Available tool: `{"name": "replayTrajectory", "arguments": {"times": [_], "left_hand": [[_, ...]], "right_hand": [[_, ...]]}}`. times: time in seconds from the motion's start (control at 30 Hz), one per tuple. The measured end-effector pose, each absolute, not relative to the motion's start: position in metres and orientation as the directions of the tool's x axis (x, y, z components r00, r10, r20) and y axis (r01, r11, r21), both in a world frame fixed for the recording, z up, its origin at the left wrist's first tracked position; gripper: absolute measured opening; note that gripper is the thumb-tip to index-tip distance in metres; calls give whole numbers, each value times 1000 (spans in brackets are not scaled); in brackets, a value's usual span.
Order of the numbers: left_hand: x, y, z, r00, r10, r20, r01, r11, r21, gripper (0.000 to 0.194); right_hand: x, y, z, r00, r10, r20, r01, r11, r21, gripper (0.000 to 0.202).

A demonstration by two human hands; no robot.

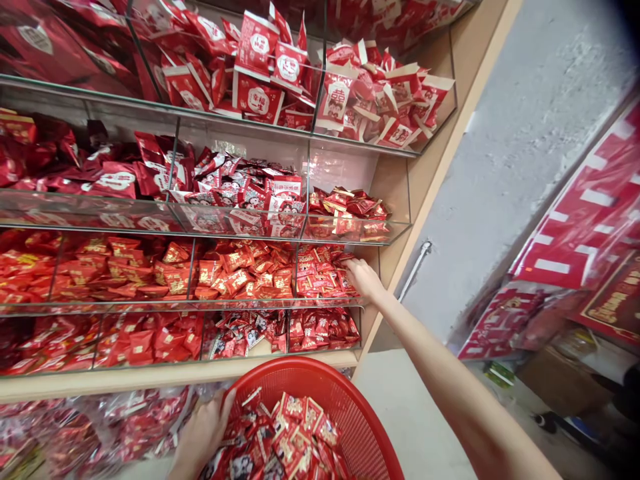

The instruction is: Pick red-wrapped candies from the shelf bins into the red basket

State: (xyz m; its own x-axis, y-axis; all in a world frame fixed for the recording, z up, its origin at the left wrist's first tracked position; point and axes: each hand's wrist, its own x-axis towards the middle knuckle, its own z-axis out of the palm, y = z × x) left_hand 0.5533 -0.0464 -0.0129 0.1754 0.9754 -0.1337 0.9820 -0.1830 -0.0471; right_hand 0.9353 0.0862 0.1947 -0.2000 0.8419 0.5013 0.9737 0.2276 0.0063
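My left hand [206,427] is closed over the rim of a red plastic basket [373,427] at the bottom of the view. Inside lie many small wrapped candies [295,433] in red, cream and dark printed wrappers. My right hand [364,278] reaches into the right-end compartment of the third shelf row, its fingers bent in among red wrapped candies [320,273]. Those fingertips are partly hidden against the wrappers; they appear closed on a candy there. The clear front panel [330,302] of that row is just below the hand.
Clear dividers split the wooden shelf [435,167] into compartments of red packets [257,100]. Bagged goods [115,427] lie beneath. Right of the shelf are a grey wall [520,100], red hanging packages [565,233] and a cardboard box [563,380].
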Motion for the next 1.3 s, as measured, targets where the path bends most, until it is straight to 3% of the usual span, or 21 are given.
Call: {"name": "replayTrajectory", "arguments": {"times": [0.3, 0.57, 0.67, 0.83, 0.93, 1.07, 1.3], "left_hand": [[553, -47, -13, 171, 973, -154, 979, -186, -89, 64], [551, -44, -22, 137, 985, -108, 988, -129, 82, 55], [552, -44, -18, 87, 991, -104, 983, -68, 169, 49], [556, -46, -11, 85, 992, -93, 982, -68, 177, 45], [555, -46, -12, 114, 991, -66, 981, -102, 163, 45], [554, -45, -16, 42, 996, -84, 986, -28, 167, 41], [556, -43, -17, 3, 994, -108, 977, 20, 213, 48]], "right_hand": [[953, 79, 200, -235, 762, 604, 952, 305, -14, 27], [941, 29, 213, -102, 537, 837, 879, 442, -176, 23], [923, 0, 203, -56, 528, 847, 839, 486, -247, 22], [884, -41, 135, -101, 736, 669, 724, 516, -458, 19], [865, -56, 77, -153, 855, 495, 660, 461, -593, 20], [856, -66, 11, -184, 943, 279, 591, 333, -735, 20], [864, -74, -38, -198, 977, 82, 553, 180, -813, 19]]}}
